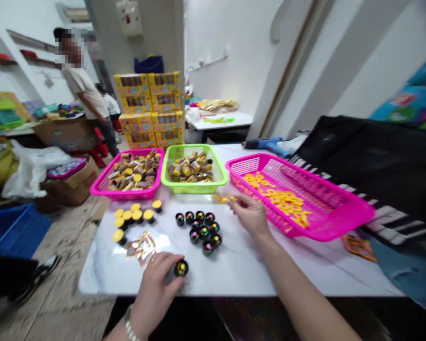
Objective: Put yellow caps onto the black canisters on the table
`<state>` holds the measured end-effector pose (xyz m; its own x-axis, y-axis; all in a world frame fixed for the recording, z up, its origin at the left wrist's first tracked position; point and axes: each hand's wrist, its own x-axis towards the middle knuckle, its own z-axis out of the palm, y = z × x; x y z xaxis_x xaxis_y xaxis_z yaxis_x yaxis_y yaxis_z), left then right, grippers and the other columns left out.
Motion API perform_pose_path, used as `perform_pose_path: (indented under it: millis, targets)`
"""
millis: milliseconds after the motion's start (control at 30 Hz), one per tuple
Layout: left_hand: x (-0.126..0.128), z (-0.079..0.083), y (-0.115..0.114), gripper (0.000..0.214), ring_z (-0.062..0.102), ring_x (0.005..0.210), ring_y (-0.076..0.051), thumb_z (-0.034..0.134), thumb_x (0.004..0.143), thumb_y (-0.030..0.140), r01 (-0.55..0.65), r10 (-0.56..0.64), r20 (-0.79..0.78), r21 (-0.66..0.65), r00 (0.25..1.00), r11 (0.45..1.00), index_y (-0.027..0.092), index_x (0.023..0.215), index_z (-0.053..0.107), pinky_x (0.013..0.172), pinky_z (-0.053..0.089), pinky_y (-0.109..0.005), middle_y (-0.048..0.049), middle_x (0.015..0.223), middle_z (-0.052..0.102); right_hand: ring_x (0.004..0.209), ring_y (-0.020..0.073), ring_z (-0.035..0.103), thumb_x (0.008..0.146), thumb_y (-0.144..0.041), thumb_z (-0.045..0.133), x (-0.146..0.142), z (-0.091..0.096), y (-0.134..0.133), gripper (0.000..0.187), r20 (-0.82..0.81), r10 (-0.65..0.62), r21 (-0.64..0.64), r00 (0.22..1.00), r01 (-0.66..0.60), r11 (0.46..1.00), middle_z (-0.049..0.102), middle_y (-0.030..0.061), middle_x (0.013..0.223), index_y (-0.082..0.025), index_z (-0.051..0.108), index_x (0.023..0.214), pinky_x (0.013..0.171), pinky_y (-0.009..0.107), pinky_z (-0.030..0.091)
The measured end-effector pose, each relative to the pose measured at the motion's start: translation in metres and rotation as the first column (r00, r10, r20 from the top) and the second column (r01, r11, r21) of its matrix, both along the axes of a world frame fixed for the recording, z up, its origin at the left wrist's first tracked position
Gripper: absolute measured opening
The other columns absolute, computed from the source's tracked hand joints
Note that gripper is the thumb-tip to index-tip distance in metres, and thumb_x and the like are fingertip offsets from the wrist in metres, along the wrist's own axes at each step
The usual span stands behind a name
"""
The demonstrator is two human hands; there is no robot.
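Note:
My left hand (155,290) is closed round a small black tube (181,268) filled with coloured candy, near the front edge of the white table (234,270). My right hand (249,213) pinches a thin yellow strip (223,199) beside the large pink basket (341,222) that holds yellow pieces (280,199). A cluster of open black tubes (200,228) stands between my hands. Several yellow-capped tubes (135,217) stand to the left, with shiny wrappers (142,247) in front of them.
A pink basket (102,188) and a green basket (195,188) full of finished tubes sit at the table's far side. Yellow cartons (151,109) are stacked behind. A person (81,90) stands at the far left. Black cloth (376,166) covers the right.

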<state>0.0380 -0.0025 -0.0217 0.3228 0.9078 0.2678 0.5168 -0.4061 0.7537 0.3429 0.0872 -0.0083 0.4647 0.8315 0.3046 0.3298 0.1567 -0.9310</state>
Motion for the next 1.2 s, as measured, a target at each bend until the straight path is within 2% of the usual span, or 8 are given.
perform_pose_path:
  millis: [200, 300, 367, 500, 733, 1000, 1133, 1200]
  targets:
    - [-0.005, -0.002, -0.001, 0.033, 0.063, 0.099, -0.023, 0.076, 0.078, 0.016, 0.021, -0.022, -0.010, -0.059, 1.000, 0.998, 0.018, 0.110, 0.071, 0.091, 0.051, -0.037, -0.0087, 0.103, 0.070, 0.058, 0.0136, 0.056, 0.071, -0.036, 0.079, -0.037, 0.028, -0.062, 0.022, -0.186, -0.007, 0.153, 0.983, 0.036, 0.988, 0.063, 0.0003, 0.073, -0.022, 0.068, 0.084, 0.056, 0.029, 0.048]
    - [-0.009, -0.001, -0.002, 0.029, 0.063, 0.092, -0.021, 0.078, 0.078, 0.020, 0.017, -0.021, -0.057, -0.057, 0.998, 0.998, 0.017, 0.106, 0.072, 0.084, 0.051, -0.033, -0.0077, 0.096, 0.068, 0.053, 0.0127, 0.054, 0.071, -0.036, 0.082, -0.077, 0.027, -0.112, 0.038, -0.234, 0.105, 0.002, 0.967, -0.108, 0.994, 0.061, -0.0011, 0.073, -0.025, 0.069, 0.106, 0.049, 0.026, 0.046]
    - [-0.009, 0.002, -0.002, 0.027, 0.063, 0.085, -0.020, 0.078, 0.077, 0.022, 0.019, -0.028, -0.123, -0.074, 0.992, 0.997, 0.018, 0.103, 0.073, 0.079, 0.050, -0.031, -0.0054, 0.087, 0.068, 0.051, 0.0118, 0.052, 0.071, -0.041, 0.082, -0.105, 0.015, -0.130, 0.037, -0.323, 0.227, -0.162, 0.919, -0.290, 0.943, 0.061, -0.0007, 0.069, -0.023, 0.072, 0.101, 0.046, 0.025, 0.044]
    - [-0.008, 0.011, -0.001, 0.025, 0.062, 0.064, -0.016, 0.071, 0.079, 0.017, 0.019, -0.071, -0.211, -0.236, 0.975, 0.972, 0.020, 0.104, 0.074, 0.064, 0.046, -0.026, 0.0014, 0.067, 0.066, 0.051, 0.0100, 0.048, 0.069, -0.046, 0.082, -0.141, -0.009, -0.125, 0.034, -0.483, 0.337, -0.302, 0.808, -0.515, 0.802, 0.063, 0.0005, 0.064, -0.018, 0.075, 0.085, 0.049, 0.024, 0.042]
    - [-0.009, 0.009, 0.003, 0.024, 0.064, 0.064, -0.016, 0.067, 0.081, 0.018, 0.020, -0.074, -0.181, -0.286, 0.981, 0.958, 0.022, 0.103, 0.075, 0.062, 0.044, -0.023, 0.0004, 0.068, 0.070, 0.054, 0.0094, 0.050, 0.067, -0.049, 0.083, -0.156, -0.003, -0.106, 0.031, -0.224, 0.304, -0.299, 0.926, -0.362, 0.883, 0.062, 0.0035, 0.083, -0.022, 0.080, 0.081, 0.046, 0.024, 0.044]
    - [-0.015, 0.015, 0.002, 0.018, 0.062, 0.062, -0.016, 0.064, 0.083, 0.023, 0.052, -0.095, -0.121, -0.315, 0.988, 0.948, 0.022, 0.097, 0.076, 0.060, 0.041, -0.024, -0.0004, 0.066, 0.069, 0.041, 0.0121, 0.048, 0.062, -0.062, 0.082, -0.157, -0.005, -0.108, 0.054, -0.393, 0.275, -0.470, 0.877, -0.449, 0.760, 0.056, -0.0013, 0.047, -0.017, 0.073, 0.090, 0.042, 0.024, 0.042]
    - [-0.010, 0.005, -0.001, 0.025, 0.061, 0.053, -0.014, 0.055, 0.088, 0.032, 0.261, -0.167, 0.213, -0.570, 0.963, 0.779, 0.021, 0.104, 0.072, 0.050, 0.041, -0.022, -0.0002, 0.066, 0.069, 0.036, 0.0145, 0.049, 0.063, -0.069, 0.077, -0.148, -0.016, -0.110, 0.054, -0.370, 0.286, -0.528, 0.884, -0.453, 0.718, 0.055, -0.0009, 0.043, -0.021, 0.073, 0.087, 0.039, 0.027, 0.039]
    - [-0.005, -0.009, 0.004, 0.037, 0.058, 0.047, -0.015, 0.057, 0.089, 0.049, 0.213, -0.009, 0.286, -0.694, 0.958, 0.687, 0.018, 0.105, 0.069, 0.043, 0.041, -0.023, -0.0009, 0.063, 0.065, 0.036, 0.0185, 0.052, 0.059, -0.072, 0.076, -0.143, -0.025, -0.107, 0.049, -0.393, 0.344, -0.544, 0.853, -0.517, 0.661, 0.054, 0.0001, 0.043, -0.027, 0.074, 0.079, 0.036, 0.030, 0.040]
